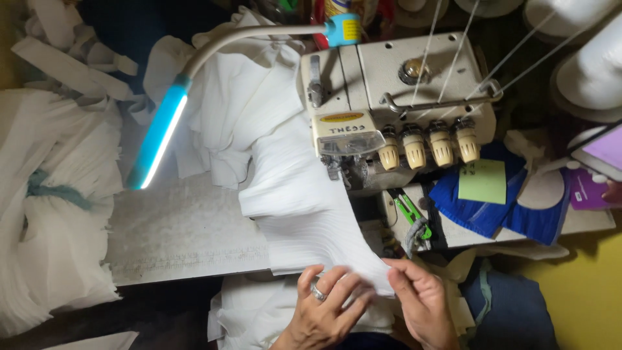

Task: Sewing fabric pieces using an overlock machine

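A strip of white pleated fabric (298, 194) runs from under the presser foot of a beige overlock sewing machine (389, 97) down toward me. My left hand (324, 308), with a ring on one finger, rests flat on the fabric's near end, fingers spread. My right hand (421, 298) pinches the fabric's right near edge between thumb and fingers. More white fabric (227, 104) is bunched behind the machine's left side.
A lit blue lamp (159, 136) on a bent arm hangs over the grey table (181, 227). White fabric piles (52, 214) lie at left. Green snips (408, 210), a green sticky note (483, 181), blue cloth (479, 210), thread cones (593, 71) and a phone (602, 152) are at right.
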